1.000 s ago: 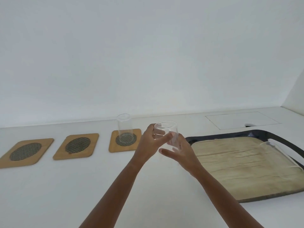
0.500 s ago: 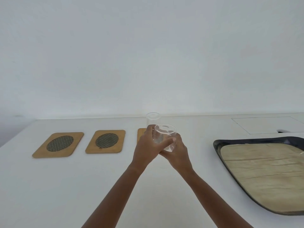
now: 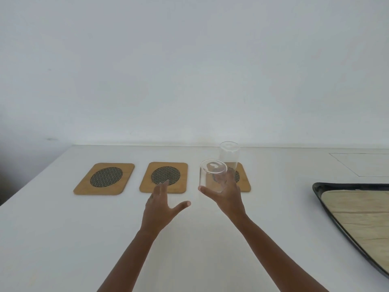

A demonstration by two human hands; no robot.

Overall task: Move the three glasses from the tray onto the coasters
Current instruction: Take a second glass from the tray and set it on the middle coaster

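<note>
The right hand (image 3: 228,197) grips a clear, straight-walled cylindrical drinking glass (image 3: 212,175) from below, thumb on its near lower wall and fingers wrapped behind; the glass is lifted off the white tabletop (image 3: 63,239) and tilts slightly left, its round rim catching a small highlight. The left hand (image 3: 161,207) is empty, fingers spread with the thumb out, hovering just in front of the middle rectangular wooden coaster with a dark mesh oval (image 3: 165,177). A second clear glass (image 3: 229,153) stands upright on the right coaster (image 3: 245,182). The left coaster (image 3: 105,178) is bare. The dark-rimmed tray with a tan wood-grain surface (image 3: 357,216) lies well apart on the right.
</note>
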